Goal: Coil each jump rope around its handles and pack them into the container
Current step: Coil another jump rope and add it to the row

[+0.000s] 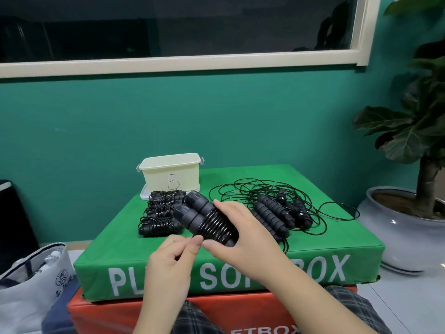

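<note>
My right hand [243,230] grips a pair of black jump-rope handles [202,215] held side by side above the green box, with thin black rope wound round them in many turns. My left hand [175,251] pinches the rope's loose end just below the handles. Three coiled jump ropes [160,213] lie in a row on the left of the box top. Behind them stands a cream plastic container [172,173] marked "B", open at the top. To the right lies a tangle of uncoiled ropes and handles [277,208].
The work surface is a green soft plyo box [337,235] stacked on a red one [115,314]. A white lid [144,195] lies under the container. A potted plant [409,213] stands at the right, a white bag [31,280] at the lower left.
</note>
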Demonstrator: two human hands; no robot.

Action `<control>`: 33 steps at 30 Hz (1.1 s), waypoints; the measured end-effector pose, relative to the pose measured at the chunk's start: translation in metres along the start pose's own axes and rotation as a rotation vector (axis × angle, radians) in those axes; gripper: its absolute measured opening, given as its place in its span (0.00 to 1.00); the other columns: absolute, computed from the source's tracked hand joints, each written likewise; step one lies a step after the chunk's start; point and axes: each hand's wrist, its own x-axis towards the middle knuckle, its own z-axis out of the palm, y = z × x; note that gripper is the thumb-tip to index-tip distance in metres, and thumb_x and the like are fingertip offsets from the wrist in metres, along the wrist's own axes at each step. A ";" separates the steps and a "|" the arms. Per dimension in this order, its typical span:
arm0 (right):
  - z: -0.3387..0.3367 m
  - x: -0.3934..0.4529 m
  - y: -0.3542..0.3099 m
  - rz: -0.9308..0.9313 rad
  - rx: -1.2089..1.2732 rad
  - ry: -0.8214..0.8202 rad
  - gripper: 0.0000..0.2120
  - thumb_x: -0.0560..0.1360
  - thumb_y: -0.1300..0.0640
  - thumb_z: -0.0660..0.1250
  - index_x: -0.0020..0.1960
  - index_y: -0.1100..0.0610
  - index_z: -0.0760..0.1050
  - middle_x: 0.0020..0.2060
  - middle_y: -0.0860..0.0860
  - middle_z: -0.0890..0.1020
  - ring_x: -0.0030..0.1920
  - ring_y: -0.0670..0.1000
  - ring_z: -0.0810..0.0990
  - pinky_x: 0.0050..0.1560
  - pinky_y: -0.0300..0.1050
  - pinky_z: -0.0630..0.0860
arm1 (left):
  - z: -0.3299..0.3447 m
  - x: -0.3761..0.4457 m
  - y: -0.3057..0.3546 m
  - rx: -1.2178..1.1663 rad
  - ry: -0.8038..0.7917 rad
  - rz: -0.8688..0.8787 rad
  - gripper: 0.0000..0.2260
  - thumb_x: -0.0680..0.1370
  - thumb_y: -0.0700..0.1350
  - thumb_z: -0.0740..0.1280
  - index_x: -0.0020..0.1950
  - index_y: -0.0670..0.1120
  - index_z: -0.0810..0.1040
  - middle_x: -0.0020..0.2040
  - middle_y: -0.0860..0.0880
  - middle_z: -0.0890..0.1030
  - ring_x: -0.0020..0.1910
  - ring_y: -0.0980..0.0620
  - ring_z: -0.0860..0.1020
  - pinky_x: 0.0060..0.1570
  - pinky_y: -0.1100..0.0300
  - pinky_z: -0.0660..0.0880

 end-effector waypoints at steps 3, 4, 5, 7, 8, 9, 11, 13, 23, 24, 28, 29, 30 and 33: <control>0.002 -0.001 0.002 0.021 -0.121 -0.067 0.45 0.67 0.39 0.72 0.76 0.48 0.54 0.68 0.40 0.61 0.67 0.41 0.64 0.66 0.42 0.67 | 0.001 -0.002 0.005 -0.036 0.003 0.015 0.08 0.69 0.51 0.68 0.32 0.53 0.83 0.37 0.53 0.78 0.34 0.60 0.74 0.34 0.71 0.67; 0.003 -0.001 0.003 0.038 -0.125 -0.067 0.46 0.67 0.39 0.73 0.76 0.49 0.53 0.68 0.41 0.61 0.68 0.42 0.64 0.66 0.43 0.66 | 0.001 -0.002 0.005 -0.028 -0.007 0.022 0.06 0.70 0.50 0.68 0.35 0.53 0.84 0.37 0.53 0.78 0.34 0.60 0.74 0.34 0.71 0.68; 0.005 -0.002 0.004 0.051 -0.116 -0.054 0.46 0.67 0.40 0.73 0.76 0.49 0.53 0.67 0.41 0.62 0.68 0.43 0.65 0.66 0.43 0.66 | 0.002 -0.002 0.006 -0.017 -0.024 0.027 0.05 0.71 0.49 0.69 0.37 0.53 0.84 0.38 0.53 0.78 0.35 0.59 0.75 0.35 0.71 0.68; 0.007 -0.001 0.006 0.064 -0.104 -0.022 0.42 0.68 0.39 0.72 0.76 0.49 0.56 0.66 0.42 0.65 0.68 0.44 0.66 0.66 0.43 0.67 | 0.003 -0.003 0.005 0.005 -0.045 0.040 0.07 0.71 0.50 0.68 0.36 0.54 0.84 0.39 0.54 0.79 0.36 0.59 0.76 0.35 0.72 0.68; 0.007 0.000 0.006 0.066 -0.111 -0.012 0.41 0.69 0.39 0.70 0.75 0.49 0.57 0.66 0.42 0.66 0.67 0.44 0.66 0.66 0.43 0.66 | 0.002 -0.003 0.004 0.010 -0.052 0.042 0.07 0.71 0.51 0.67 0.37 0.55 0.84 0.39 0.54 0.79 0.37 0.59 0.76 0.35 0.72 0.68; 0.007 0.000 0.007 0.070 -0.115 -0.001 0.39 0.70 0.39 0.69 0.75 0.49 0.58 0.66 0.43 0.68 0.68 0.45 0.67 0.67 0.43 0.66 | 0.002 -0.002 0.004 0.016 -0.058 0.040 0.07 0.71 0.50 0.67 0.38 0.56 0.84 0.40 0.54 0.78 0.37 0.58 0.76 0.35 0.71 0.69; 0.006 0.001 0.007 0.101 -0.064 0.017 0.37 0.71 0.41 0.69 0.75 0.48 0.59 0.67 0.43 0.70 0.68 0.45 0.68 0.67 0.41 0.64 | 0.003 -0.001 0.003 0.005 -0.068 0.054 0.08 0.74 0.47 0.66 0.39 0.56 0.84 0.40 0.54 0.78 0.33 0.59 0.74 0.34 0.70 0.69; 0.002 0.000 0.006 0.155 0.069 0.025 0.36 0.71 0.43 0.70 0.75 0.45 0.58 0.65 0.42 0.73 0.64 0.45 0.72 0.64 0.41 0.67 | 0.003 0.000 0.002 -0.060 -0.080 0.050 0.07 0.74 0.47 0.64 0.45 0.56 0.81 0.39 0.56 0.77 0.29 0.59 0.71 0.31 0.67 0.68; 0.000 -0.007 -0.004 0.091 0.347 -0.107 0.23 0.66 0.42 0.68 0.58 0.37 0.64 0.42 0.44 0.83 0.35 0.46 0.79 0.44 0.48 0.77 | -0.004 0.012 -0.022 -0.245 -0.031 -0.116 0.31 0.59 0.71 0.71 0.52 0.51 0.74 0.36 0.50 0.75 0.30 0.52 0.68 0.30 0.59 0.64; -0.002 -0.007 -0.004 0.078 0.361 -0.118 0.22 0.66 0.43 0.68 0.58 0.37 0.64 0.42 0.45 0.83 0.35 0.47 0.79 0.44 0.48 0.77 | -0.004 0.012 -0.022 -0.235 -0.068 -0.129 0.38 0.55 0.75 0.69 0.52 0.49 0.74 0.32 0.52 0.74 0.27 0.55 0.67 0.28 0.61 0.64; -0.002 -0.007 -0.003 0.077 0.401 -0.157 0.21 0.65 0.38 0.66 0.56 0.36 0.65 0.45 0.48 0.83 0.41 0.52 0.81 0.46 0.52 0.78 | -0.003 0.008 -0.018 -0.263 -0.141 -0.148 0.37 0.51 0.79 0.66 0.47 0.54 0.80 0.23 0.51 0.68 0.23 0.58 0.63 0.23 0.67 0.59; -0.002 -0.007 -0.002 0.069 0.396 -0.154 0.20 0.66 0.38 0.65 0.56 0.35 0.65 0.46 0.47 0.82 0.42 0.50 0.81 0.49 0.52 0.78 | -0.003 0.007 -0.017 -0.235 -0.113 -0.133 0.33 0.51 0.80 0.65 0.43 0.57 0.81 0.22 0.51 0.68 0.22 0.58 0.63 0.23 0.67 0.59; 0.000 -0.007 -0.002 0.046 0.379 -0.136 0.19 0.67 0.39 0.65 0.56 0.36 0.66 0.48 0.43 0.81 0.46 0.46 0.80 0.52 0.48 0.77 | -0.004 0.007 -0.016 -0.188 -0.084 -0.116 0.29 0.53 0.80 0.63 0.40 0.60 0.80 0.22 0.51 0.67 0.22 0.58 0.63 0.23 0.67 0.59; 0.005 -0.005 -0.002 -0.058 0.318 -0.009 0.14 0.72 0.46 0.65 0.56 0.36 0.69 0.55 0.35 0.75 0.56 0.36 0.73 0.58 0.29 0.67 | -0.007 0.006 -0.011 -0.088 -0.010 -0.092 0.14 0.66 0.70 0.63 0.36 0.63 0.80 0.22 0.51 0.67 0.24 0.56 0.64 0.27 0.62 0.62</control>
